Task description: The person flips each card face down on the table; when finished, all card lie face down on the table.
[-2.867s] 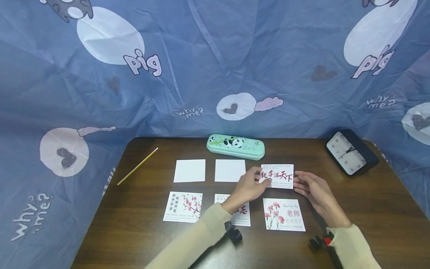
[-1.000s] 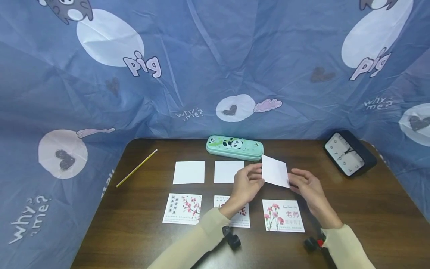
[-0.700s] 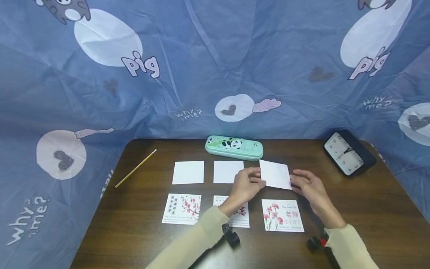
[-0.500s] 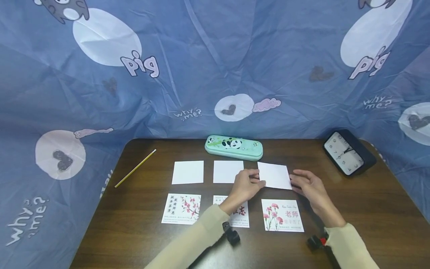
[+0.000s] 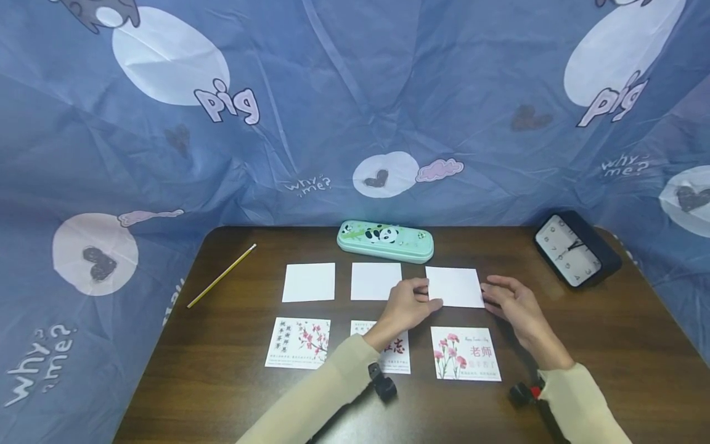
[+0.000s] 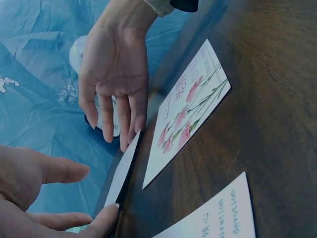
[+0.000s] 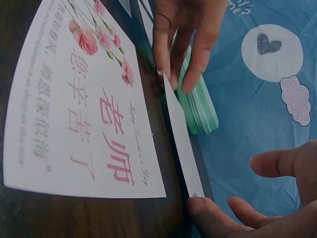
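A white card [image 5: 455, 287], blank side up, lies at or just above the table at the right end of the back row. My left hand [image 5: 407, 306] touches its left edge and near-left corner with the fingertips. At its right edge my right hand [image 5: 516, 306] has fingertips against the card, the thumb apart from it in the right wrist view. Both hands have loosely extended fingers. Just in front lies a printed card with pink carnations [image 5: 466, 353]. My left wrist partly covers a card with red characters [image 5: 397, 349].
Two blank white cards [image 5: 309, 282] continue the back row leftward. A plum-blossom card [image 5: 299, 343] lies front left. Behind stand a mint panda pencil case [image 5: 385, 241] and, at right, a black clock [image 5: 577, 249]. A yellow pencil [image 5: 222, 275] lies far left on the brown table [image 5: 183, 382].
The card between my hands showed red characters earlier, then was tilted up with its blank face showing. Since then it has come down level in the back row, both hands staying at its edges.
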`<state>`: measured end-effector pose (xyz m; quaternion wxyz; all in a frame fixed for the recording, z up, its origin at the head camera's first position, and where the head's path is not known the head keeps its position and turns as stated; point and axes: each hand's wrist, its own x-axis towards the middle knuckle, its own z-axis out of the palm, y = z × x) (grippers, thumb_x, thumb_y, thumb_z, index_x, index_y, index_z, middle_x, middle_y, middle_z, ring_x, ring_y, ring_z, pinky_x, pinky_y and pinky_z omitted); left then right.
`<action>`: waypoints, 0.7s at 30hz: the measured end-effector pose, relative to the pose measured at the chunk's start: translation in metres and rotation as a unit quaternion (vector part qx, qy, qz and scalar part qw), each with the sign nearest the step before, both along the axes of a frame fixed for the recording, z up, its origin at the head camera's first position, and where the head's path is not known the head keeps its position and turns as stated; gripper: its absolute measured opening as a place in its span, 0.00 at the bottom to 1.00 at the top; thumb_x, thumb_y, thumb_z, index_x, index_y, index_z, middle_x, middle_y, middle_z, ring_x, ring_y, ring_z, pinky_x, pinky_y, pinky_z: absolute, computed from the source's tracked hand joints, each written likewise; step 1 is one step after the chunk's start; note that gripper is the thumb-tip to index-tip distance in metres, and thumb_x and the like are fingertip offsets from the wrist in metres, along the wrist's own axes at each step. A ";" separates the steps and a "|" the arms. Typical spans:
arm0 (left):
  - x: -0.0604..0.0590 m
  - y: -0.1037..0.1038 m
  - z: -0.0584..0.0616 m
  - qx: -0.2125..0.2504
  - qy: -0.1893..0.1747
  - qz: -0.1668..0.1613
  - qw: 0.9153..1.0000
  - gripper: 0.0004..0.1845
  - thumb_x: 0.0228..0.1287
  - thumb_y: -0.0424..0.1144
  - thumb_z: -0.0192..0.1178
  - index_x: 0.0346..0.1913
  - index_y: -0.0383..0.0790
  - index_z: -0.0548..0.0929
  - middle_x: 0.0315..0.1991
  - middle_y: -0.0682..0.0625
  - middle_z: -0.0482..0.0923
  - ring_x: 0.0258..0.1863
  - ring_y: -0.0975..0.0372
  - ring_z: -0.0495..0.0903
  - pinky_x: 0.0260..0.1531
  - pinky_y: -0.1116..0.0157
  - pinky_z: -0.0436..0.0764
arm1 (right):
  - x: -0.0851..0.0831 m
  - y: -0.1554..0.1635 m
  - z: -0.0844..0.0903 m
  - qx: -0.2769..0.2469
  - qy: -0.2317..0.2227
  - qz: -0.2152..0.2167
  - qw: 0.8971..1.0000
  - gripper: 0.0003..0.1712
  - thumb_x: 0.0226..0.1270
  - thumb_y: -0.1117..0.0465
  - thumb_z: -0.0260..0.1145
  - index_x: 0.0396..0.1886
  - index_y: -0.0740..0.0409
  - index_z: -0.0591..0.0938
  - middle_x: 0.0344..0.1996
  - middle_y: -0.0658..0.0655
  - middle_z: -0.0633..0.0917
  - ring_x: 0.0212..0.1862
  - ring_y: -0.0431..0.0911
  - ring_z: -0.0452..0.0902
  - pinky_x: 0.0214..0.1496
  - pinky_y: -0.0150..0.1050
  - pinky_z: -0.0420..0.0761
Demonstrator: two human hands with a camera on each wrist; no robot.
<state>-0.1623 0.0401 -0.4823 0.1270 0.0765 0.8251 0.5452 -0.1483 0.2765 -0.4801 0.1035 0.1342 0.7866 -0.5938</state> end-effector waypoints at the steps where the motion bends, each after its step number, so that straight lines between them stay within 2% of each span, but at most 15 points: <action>1: 0.000 0.000 0.000 0.000 0.000 0.000 1.000 0.31 0.64 0.39 0.72 0.67 0.29 0.78 0.59 0.37 0.84 0.54 0.51 0.89 0.51 0.65 0.89 | 0.000 0.000 0.000 -0.001 0.000 0.000 1.000 0.34 0.82 0.56 0.57 0.78 0.68 0.60 0.72 0.74 0.73 0.53 0.32 0.82 0.59 0.29 0.86; 11: 0.004 -0.005 0.005 -0.016 0.009 -0.008 1.000 0.33 0.66 0.42 0.71 0.70 0.30 0.76 0.58 0.36 0.83 0.53 0.52 0.88 0.49 0.66 0.89 | 0.000 -0.003 0.000 -0.015 0.007 0.006 1.000 0.33 0.83 0.59 0.54 0.78 0.71 0.59 0.73 0.76 0.71 0.53 0.32 0.82 0.58 0.28 0.85; 21: 0.008 -0.010 0.007 -0.037 0.016 -0.009 0.999 0.34 0.65 0.44 0.72 0.70 0.33 0.75 0.61 0.37 0.81 0.56 0.50 0.87 0.52 0.64 0.89 | -0.001 -0.006 -0.002 -0.007 -0.003 0.013 1.000 0.34 0.84 0.57 0.54 0.80 0.68 0.57 0.74 0.75 0.70 0.69 0.54 0.77 0.63 0.33 0.85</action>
